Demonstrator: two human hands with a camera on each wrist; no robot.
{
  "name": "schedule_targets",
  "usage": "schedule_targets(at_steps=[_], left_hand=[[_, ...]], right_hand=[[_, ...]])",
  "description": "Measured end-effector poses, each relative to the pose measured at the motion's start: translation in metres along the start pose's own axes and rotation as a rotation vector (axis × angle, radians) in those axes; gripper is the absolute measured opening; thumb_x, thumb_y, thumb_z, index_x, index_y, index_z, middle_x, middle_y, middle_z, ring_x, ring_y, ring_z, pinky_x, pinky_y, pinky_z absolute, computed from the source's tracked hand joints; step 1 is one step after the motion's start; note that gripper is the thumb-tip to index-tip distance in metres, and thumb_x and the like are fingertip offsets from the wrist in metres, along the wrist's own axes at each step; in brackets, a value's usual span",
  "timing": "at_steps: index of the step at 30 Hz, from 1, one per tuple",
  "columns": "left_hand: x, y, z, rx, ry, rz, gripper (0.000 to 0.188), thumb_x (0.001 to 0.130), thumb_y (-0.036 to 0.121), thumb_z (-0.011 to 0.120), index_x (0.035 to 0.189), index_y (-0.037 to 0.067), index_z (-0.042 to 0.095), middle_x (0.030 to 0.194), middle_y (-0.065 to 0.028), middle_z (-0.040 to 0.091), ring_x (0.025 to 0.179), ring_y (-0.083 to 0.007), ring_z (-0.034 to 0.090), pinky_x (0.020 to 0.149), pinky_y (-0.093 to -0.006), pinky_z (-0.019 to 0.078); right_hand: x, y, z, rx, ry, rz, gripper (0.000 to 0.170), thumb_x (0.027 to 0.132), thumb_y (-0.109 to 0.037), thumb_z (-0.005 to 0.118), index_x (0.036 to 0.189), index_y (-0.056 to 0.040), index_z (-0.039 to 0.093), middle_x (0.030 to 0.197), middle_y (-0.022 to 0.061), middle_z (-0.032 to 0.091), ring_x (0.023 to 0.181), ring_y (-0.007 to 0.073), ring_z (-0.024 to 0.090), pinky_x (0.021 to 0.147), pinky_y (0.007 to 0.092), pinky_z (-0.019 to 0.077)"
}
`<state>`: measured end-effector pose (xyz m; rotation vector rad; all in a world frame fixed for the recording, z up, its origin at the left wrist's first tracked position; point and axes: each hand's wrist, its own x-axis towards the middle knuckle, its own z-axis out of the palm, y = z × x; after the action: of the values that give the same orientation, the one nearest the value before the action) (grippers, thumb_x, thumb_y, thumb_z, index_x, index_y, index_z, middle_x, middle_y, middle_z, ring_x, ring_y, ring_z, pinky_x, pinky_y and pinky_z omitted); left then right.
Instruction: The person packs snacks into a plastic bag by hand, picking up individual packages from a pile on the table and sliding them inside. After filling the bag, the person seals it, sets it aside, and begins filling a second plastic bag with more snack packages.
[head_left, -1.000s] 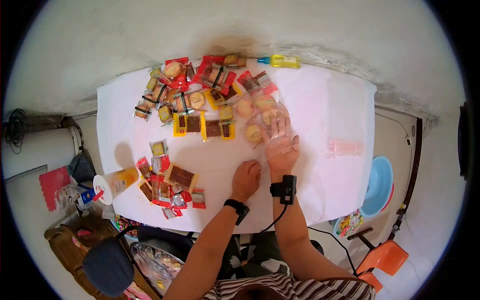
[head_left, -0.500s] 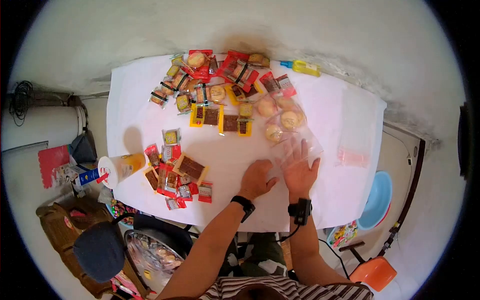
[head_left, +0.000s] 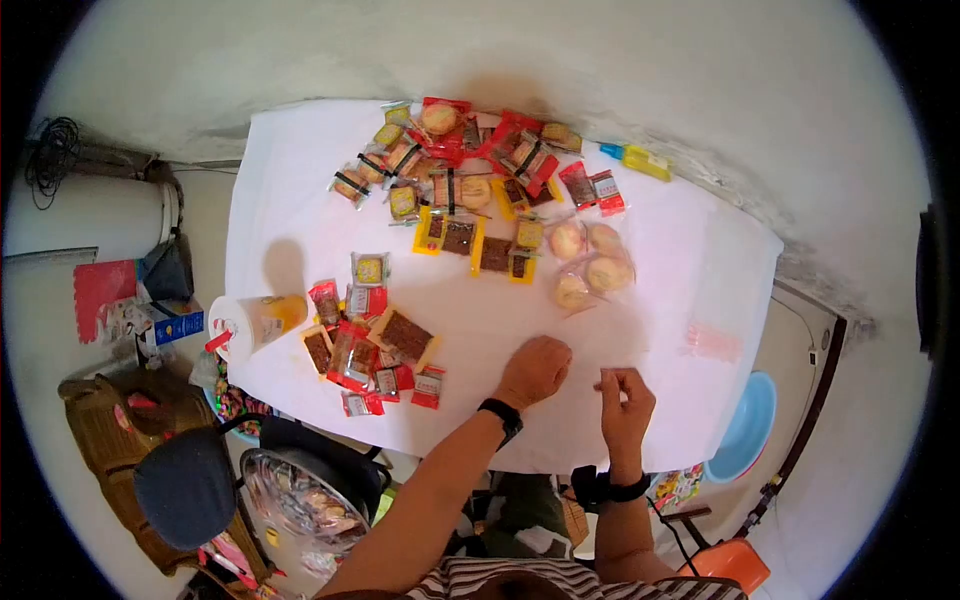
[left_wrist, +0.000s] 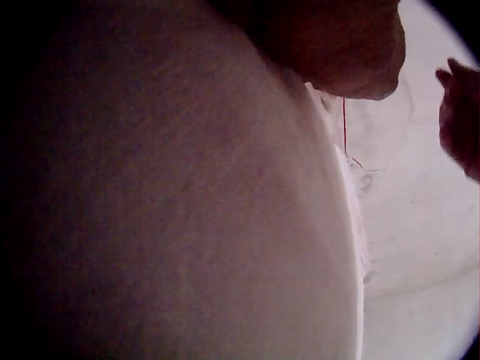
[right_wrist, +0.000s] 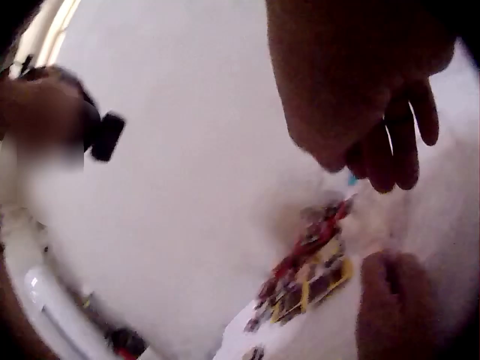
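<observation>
Fingers (right_wrist: 406, 161) on the right hand (head_left: 627, 405) hang loosely bent, and from my feed they aren't gripping anything. Can't tell with the left hand (head_left: 535, 370), since its fingertips are tucked out of sight. Four round pastries (head_left: 598, 268) in clear wrap sit just beyond both hands on the white-covered counter (head_left: 470, 340), laid out flat, I'd guess so each one shows. Just beside them are yellow-edged packs of brown bars (head_left: 495, 255), then a heap of wrapped snacks (head_left: 440, 118). Another cluster of packets (head_left: 352, 355) is well apart on the left; looks like the gap keeps the lots from mixing. Lidded cup (head_left: 232, 328) is by the edge, probably to stay out of the way.
</observation>
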<state>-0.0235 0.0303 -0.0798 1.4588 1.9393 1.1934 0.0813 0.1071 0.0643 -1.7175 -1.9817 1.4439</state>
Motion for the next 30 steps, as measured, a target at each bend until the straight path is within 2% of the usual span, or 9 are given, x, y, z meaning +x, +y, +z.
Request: schedule_targets(at_steps=[2, 4, 7, 8, 12, 15, 22, 28, 30], left_hand=[[-0.001, 0.0, -0.001, 0.011, -0.011, 0.027, 0.017, 0.071, 0.008, 0.061, 0.086, 0.006, 0.053, 0.084, -0.0106, 0.056, 0.082, -0.0291, 0.054, 0.077, -0.0405, 0.0454], [0.003, 0.007, -0.006, 0.071, 0.093, 0.075, 0.017, 0.071, 0.011, 0.061, 0.085, 0.007, 0.054, 0.081, -0.0103, 0.056, 0.081, -0.0289, 0.055, 0.076, -0.04, 0.0459], [0.005, 0.01, -0.011, 0.164, 0.071, 0.09, 0.015, 0.071, 0.013, 0.06, 0.084, 0.008, 0.055, 0.082, -0.0095, 0.056, 0.082, -0.0288, 0.055, 0.075, -0.0386, 0.046], [-0.014, -0.015, 0.026, -0.119, 0.019, -0.151, 0.014, 0.072, 0.015, 0.06, 0.083, 0.009, 0.056, 0.085, -0.0087, 0.056, 0.081, -0.0289, 0.054, 0.072, -0.0367, 0.0459], [0.0, 0.001, -0.004, 0.205, -0.075, 0.06, 0.019, 0.071, 0.014, 0.059, 0.088, 0.007, 0.057, 0.093, -0.0077, 0.057, 0.09, -0.0277, 0.053, 0.074, -0.0357, 0.0451], [0.006, 0.007, -0.006, 0.103, 0.073, 0.033, 0.021, 0.071, 0.013, 0.058, 0.091, 0.007, 0.056, 0.094, -0.0076, 0.057, 0.09, -0.0268, 0.052, 0.075, -0.0359, 0.0446], [-0.007, -0.017, 0.02, 0.194, -0.015, 0.119, 0.025, 0.072, 0.013, 0.058, 0.096, 0.006, 0.055, 0.093, -0.0098, 0.056, 0.087, -0.0268, 0.052, 0.075, -0.037, 0.0444], [-0.006, -0.005, 0.005, 0.276, -0.213, -0.03, 0.022, 0.073, 0.014, 0.059, 0.093, 0.005, 0.055, 0.093, -0.0113, 0.056, 0.084, -0.0295, 0.053, 0.076, -0.0395, 0.0444], [-0.006, -0.011, 0.015, 0.051, 0.017, -0.014, 0.018, 0.074, 0.014, 0.058, 0.09, 0.006, 0.055, 0.093, -0.012, 0.057, 0.084, -0.0306, 0.054, 0.077, -0.0412, 0.0449]], right_hand=[[0.028, -0.018, 0.021, 0.005, 0.071, -0.485, 0.014, 0.081, -0.007, 0.06, 0.093, -0.0003, 0.062, 0.084, 0.0141, 0.061, 0.078, 0.0265, 0.061, 0.072, 0.0313, 0.0484], [0.071, -0.055, 0.051, -0.048, 0.028, -0.698, 0.017, 0.079, -0.007, 0.062, 0.094, -0.0009, 0.062, 0.086, 0.0169, 0.061, 0.078, 0.0317, 0.06, 0.07, 0.0342, 0.0481], [0.133, -0.098, 0.107, -0.297, -0.006, -0.95, 0.022, 0.079, -0.008, 0.055, 0.099, -0.0004, 0.058, 0.094, 0.0184, 0.059, 0.089, 0.0355, 0.055, 0.076, 0.0397, 0.0463], [0.158, -0.102, 0.129, -0.344, -0.005, -0.99, 0.024, 0.079, -0.009, 0.053, 0.101, -0.0005, 0.057, 0.095, 0.017, 0.058, 0.091, 0.0346, 0.054, 0.076, 0.0405, 0.046], [0.198, -0.106, 0.178, -0.627, 0.099, -1.096, 0.03, 0.076, -0.008, 0.053, 0.105, -0.0018, 0.055, 0.098, 0.0129, 0.057, 0.096, 0.0304, 0.052, 0.077, 0.0444, 0.0443], [0.189, -0.11, 0.185, -0.812, 0.163, -1.02, 0.031, 0.073, -0.012, 0.059, 0.102, -0.0039, 0.056, 0.098, 0.0109, 0.056, 0.1, 0.0265, 0.051, 0.079, 0.0471, 0.0421], [0.18, -0.108, 0.171, -0.717, 0.052, -0.966, 0.031, 0.069, -0.018, 0.064, 0.097, -0.0069, 0.057, 0.091, 0.0092, 0.057, 0.096, 0.0282, 0.052, 0.078, 0.0467, 0.043], [0.155, -0.106, 0.115, -0.222, -0.154, -0.625, 0.028, 0.077, -0.016, 0.062, 0.101, -0.0047, 0.054, 0.097, 0.0127, 0.059, 0.083, 0.0285, 0.06, 0.066, 0.041, 0.0497], [0.137, -0.083, 0.08, 0.503, -0.227, -0.338, 0.029, 0.083, -0.014, 0.058, 0.109, -0.0044, 0.051, 0.098, 0.0088, 0.06, 0.079, 0.0201, 0.061, 0.064, 0.0343, 0.0504]])
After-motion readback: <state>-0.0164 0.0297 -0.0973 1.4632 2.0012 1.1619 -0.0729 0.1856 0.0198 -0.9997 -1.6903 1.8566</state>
